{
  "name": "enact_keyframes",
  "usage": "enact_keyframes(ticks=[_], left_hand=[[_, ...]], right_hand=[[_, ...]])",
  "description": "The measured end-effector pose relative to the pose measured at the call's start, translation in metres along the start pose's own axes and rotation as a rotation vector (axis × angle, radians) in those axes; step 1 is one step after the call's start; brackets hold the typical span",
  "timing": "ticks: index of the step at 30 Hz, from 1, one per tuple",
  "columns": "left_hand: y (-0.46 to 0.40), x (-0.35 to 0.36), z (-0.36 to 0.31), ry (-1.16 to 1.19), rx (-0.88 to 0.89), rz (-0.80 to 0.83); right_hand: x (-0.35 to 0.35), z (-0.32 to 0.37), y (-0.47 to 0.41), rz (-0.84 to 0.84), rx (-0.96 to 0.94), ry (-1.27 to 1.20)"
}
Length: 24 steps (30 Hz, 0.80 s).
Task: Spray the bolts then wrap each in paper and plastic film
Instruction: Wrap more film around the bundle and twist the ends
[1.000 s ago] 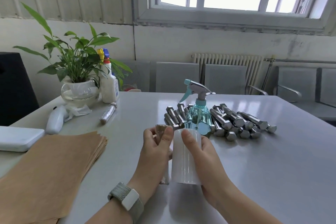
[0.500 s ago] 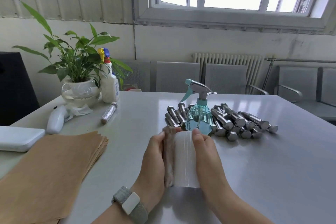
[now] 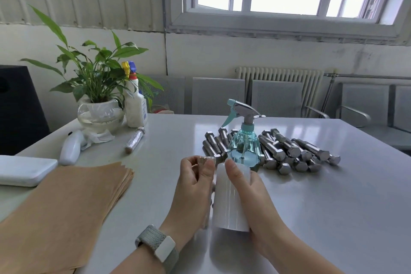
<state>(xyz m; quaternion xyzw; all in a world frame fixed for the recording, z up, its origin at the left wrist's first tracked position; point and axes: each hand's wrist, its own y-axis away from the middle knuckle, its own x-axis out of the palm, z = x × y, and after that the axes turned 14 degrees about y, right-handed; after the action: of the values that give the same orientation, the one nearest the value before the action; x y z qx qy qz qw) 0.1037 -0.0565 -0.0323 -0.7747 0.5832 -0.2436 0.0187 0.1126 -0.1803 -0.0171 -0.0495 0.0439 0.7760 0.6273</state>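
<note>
My left hand (image 3: 193, 187) grips a paper-wrapped bolt (image 3: 205, 159); only its top end shows above my fingers. Pressed against it is a white roll of plastic film (image 3: 226, 202), which my right hand (image 3: 251, 193) holds with the thumb across the top. Behind my hands stands a teal spray bottle (image 3: 244, 147) in front of a pile of several bare steel bolts (image 3: 289, 151). A stack of brown paper sheets (image 3: 62, 202) lies at the left. One wrapped bolt (image 3: 134, 140) lies farther back on the grey table (image 3: 333, 207).
A potted plant (image 3: 97, 95) in a glass bowl and a white cleaner bottle (image 3: 135, 104) stand at the far left. A white handheld device (image 3: 71, 150) and a flat white box (image 3: 24, 170) lie near the left edge. Metal chairs (image 3: 275, 98) line the far side.
The bolt has turned in my left hand and the film roll has shifted slightly against it. My left thumb now sits over the bolt's top end.
</note>
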Motion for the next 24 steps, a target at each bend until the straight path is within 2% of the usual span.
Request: enact_keyframes(ticks=[4,7,14,17,24], left_hand=[[0.000,0.001,-0.002,0.003,0.024,-0.022],[0.002,0.006,-0.002,0.090,-0.020,-0.034],[0.012,0.010,-0.011,0.426,-0.360,0.052],[0.010,0.012,-0.009,0.364,-0.293,0.015],[0.006,0.006,-0.006,-0.093,0.045,0.050]], right_hand=[[0.003,0.000,0.001,-0.023,-0.047,0.006],[0.006,-0.001,0.002,-0.075,-0.048,0.002],[0.005,-0.006,0.001,-0.148,-0.023,0.012],[0.003,-0.005,-0.001,-0.166,-0.045,0.011],[-0.003,-0.001,-0.003,0.036,0.006,-0.058]])
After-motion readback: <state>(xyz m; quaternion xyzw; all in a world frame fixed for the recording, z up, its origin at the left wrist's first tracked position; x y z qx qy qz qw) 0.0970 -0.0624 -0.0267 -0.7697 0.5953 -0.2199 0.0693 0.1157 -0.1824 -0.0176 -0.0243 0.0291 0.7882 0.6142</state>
